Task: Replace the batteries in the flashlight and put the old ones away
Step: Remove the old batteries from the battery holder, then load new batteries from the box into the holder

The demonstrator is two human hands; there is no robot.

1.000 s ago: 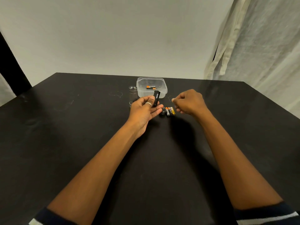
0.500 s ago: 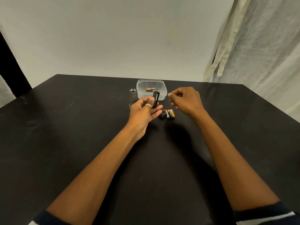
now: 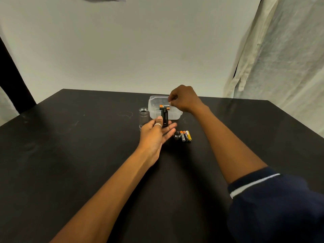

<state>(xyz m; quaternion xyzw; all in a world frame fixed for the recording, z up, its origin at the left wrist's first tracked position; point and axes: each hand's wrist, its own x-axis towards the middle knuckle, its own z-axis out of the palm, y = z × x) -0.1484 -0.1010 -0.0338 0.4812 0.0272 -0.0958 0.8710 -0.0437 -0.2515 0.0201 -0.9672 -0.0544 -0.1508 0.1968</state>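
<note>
Three cylindrical batteries (image 3: 185,135), labels too small to read, lie together on the black table (image 3: 87,155), long axes pointing away. The left hand (image 3: 154,135) pinches a black battery holder (image 3: 164,116) upright between thumb and fingers. The right hand (image 3: 185,100) hovers, fingers curled, over the clear plastic tub (image 3: 175,115) holding orange-and-black batteries (image 3: 164,107); whether it grasps anything I cannot tell. A silver flashlight tube (image 3: 143,118) stands upright beside the tub.

Holding a black holder (image 3: 164,118) upright in the left hand (image 3: 156,132), thumb against it. Hovering over a clear tub (image 3: 152,109) with the right hand (image 3: 184,100), fingers curled; unclear whether pinching anything. Inside the tub, orange-ended cells (image 3: 164,107). Just left of it, a flashlight tube (image 3: 143,118) upright. On the table (image 3: 70,155), a cap (image 3: 177,135) beside three batteries (image 3: 185,135).
</note>
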